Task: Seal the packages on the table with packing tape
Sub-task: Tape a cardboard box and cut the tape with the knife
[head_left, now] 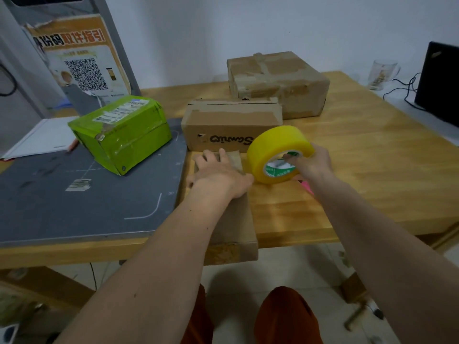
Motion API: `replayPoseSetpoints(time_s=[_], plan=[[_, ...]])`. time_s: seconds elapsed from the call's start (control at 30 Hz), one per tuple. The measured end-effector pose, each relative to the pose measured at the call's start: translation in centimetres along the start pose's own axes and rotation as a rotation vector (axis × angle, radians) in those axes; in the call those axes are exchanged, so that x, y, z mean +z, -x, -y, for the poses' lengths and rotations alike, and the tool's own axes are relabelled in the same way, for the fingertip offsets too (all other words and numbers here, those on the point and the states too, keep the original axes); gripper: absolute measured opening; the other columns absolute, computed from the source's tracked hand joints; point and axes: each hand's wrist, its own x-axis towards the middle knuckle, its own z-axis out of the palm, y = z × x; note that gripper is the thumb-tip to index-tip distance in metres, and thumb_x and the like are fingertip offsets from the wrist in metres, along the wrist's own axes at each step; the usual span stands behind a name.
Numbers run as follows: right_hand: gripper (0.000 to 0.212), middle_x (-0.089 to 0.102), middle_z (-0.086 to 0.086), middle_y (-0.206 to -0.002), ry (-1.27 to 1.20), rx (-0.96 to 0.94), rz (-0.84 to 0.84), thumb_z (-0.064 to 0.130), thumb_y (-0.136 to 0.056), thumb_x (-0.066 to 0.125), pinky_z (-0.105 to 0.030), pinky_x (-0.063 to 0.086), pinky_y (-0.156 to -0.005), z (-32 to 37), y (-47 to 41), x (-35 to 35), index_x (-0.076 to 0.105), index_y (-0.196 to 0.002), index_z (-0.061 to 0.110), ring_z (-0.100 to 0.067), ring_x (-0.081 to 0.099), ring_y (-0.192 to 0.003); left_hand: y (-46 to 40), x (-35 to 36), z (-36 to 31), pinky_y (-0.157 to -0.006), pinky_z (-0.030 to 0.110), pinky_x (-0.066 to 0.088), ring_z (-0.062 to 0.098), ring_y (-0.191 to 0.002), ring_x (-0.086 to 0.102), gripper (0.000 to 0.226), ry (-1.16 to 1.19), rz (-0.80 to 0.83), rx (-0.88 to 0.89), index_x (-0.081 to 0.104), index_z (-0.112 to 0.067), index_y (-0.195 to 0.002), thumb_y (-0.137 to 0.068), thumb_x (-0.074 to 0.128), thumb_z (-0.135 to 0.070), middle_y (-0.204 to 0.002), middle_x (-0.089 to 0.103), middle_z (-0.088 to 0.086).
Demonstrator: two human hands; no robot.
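Pale wood runs under everything I am working on, a desk [360,170] set against a plain white wall, with a grey cutting mat [74,194] laid over its left side. Nearest me, a flat brown package [231,227] hangs slightly over the front edge, and my left hand [218,175] presses down on its far end with straight, spread fingers. Just to its right, touching my left thumb, my right hand [313,165] grips the yellow roll of packing tape [278,152], my fingers hooked into its core. I see no strip pulled free yet and cannot tell whether any fresh tape lies on this package, so I judge its sealing as just starting. Right behind my left hand stands a cardboard box [231,125] with dark lettering on its front; old pale tape crosses its top, yet a dark gap shows along the flap, so it probably still needs closing. To the left, on the mat, a green package [121,130] sits tilted, glossy with wrap and labels, and looks sealed already. Farthest back rests a larger brown box [278,80] with tape bands crossing its lid, which I take as done. A glass mug [380,73] stands beyond the desk's right corner.
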Motion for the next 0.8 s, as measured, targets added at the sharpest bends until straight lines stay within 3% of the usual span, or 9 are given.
replayPoseSetpoints(time_s=[0.07,0.13,0.23,0.33,0.47,0.57,0.63,0.8], plan=[[0.030,0.068,-0.014,-0.098,0.018,0.008,0.006,0.007,-0.077,0.079,-0.049,0.059,-0.074,-0.5,-0.1,0.2,0.067,-0.104,0.008,-0.033,0.066,-0.096,-0.1,-0.4,-0.4,-0.108,0.069,0.018,0.044,-0.144,0.010,0.101,-0.174,-0.038,-0.007,0.008,-0.017,-0.156,-0.080,0.038,-0.078,-0.158,0.014,0.018],[0.030,0.068,-0.015,-0.098,0.031,-0.006,-0.014,0.008,-0.076,0.080,-0.050,0.059,-0.078,-0.8,-0.3,0.0,0.067,-0.103,0.006,-0.034,0.066,-0.096,-0.4,-0.5,-0.4,-0.111,0.070,0.006,0.044,-0.145,0.009,0.102,-0.255,-0.083,0.032,0.014,-0.010,-0.154,-0.081,0.035,-0.077,-0.157,0.015,0.021],[0.031,0.069,-0.014,-0.100,0.153,-0.083,-0.058,0.015,-0.076,0.080,-0.045,0.057,-0.080,-0.7,-0.5,-0.4,0.066,-0.102,0.007,-0.031,0.066,-0.095,-1.1,0.6,0.5,-0.117,0.057,-0.003,0.028,-0.150,-0.010,0.086,-0.081,-0.140,0.307,0.005,-0.014,-0.156,-0.091,0.035,-0.061,-0.164,-0.003,0.009],[0.049,0.068,-0.010,-0.107,0.251,-0.130,-0.060,0.017,-0.073,0.084,-0.038,0.054,-0.079,-0.2,-0.2,-0.9,0.060,-0.116,0.012,-0.026,0.065,-0.097,-1.7,1.4,1.2,-0.119,0.051,-0.002,0.020,-0.150,0.005,0.074,0.010,-0.174,0.477,0.007,-0.025,-0.157,-0.093,0.034,-0.051,-0.163,0.010,0.000],[0.063,0.064,-0.008,-0.118,0.421,-0.187,-0.066,0.019,-0.074,0.083,-0.035,0.048,-0.080,-0.3,1.0,-2.5,0.054,-0.130,0.012,-0.023,0.060,-0.103,-2.2,1.3,1.0,-0.117,0.050,0.008,0.024,-0.145,0.015,0.070,-0.024,-0.149,0.410,0.017,-0.029,-0.155,-0.092,0.035,-0.055,-0.157,0.022,0.003],[0.063,0.057,-0.011,-0.127,0.744,-0.147,-0.092,0.034,-0.076,0.080,-0.041,0.044,-0.093,-1.6,2.3,-3.5,0.053,-0.128,0.010,-0.030,0.049,-0.121,-1.9,1.4,0.7,-0.116,0.050,0.010,0.025,-0.143,0.018,0.064,-0.016,-0.164,0.381,0.024,-0.030,-0.153,-0.094,0.035,-0.053,-0.154,0.026,0.005],[0.062,0.054,-0.013,-0.126,0.882,-0.078,-0.088,0.039,-0.077,0.079,-0.041,0.042,-0.093,-2.6,3.1,-3.7,0.052,-0.124,0.008,-0.033,0.046,-0.121,-1.5,1.4,0.6,-0.117,0.050,0.010,0.025,-0.142,0.020,0.062,-0.009,-0.175,0.347,0.026,-0.030,-0.151,-0.094,0.035,-0.052,-0.153,0.027,0.005],[0.029,0.063,-0.018,-0.112,0.899,-0.096,-0.091,0.026,-0.092,0.062,-0.034,0.039,-0.076,-3.0,3.8,-3.8,0.061,-0.110,0.004,-0.037,0.057,-0.108,-0.4,1.5,-0.2,-0.112,0.050,0.017,0.029,-0.136,0.028,0.057,-0.026,-0.188,0.226,0.038,-0.028,-0.144,-0.092,0.035,-0.050,-0.143,0.037,0.009]])
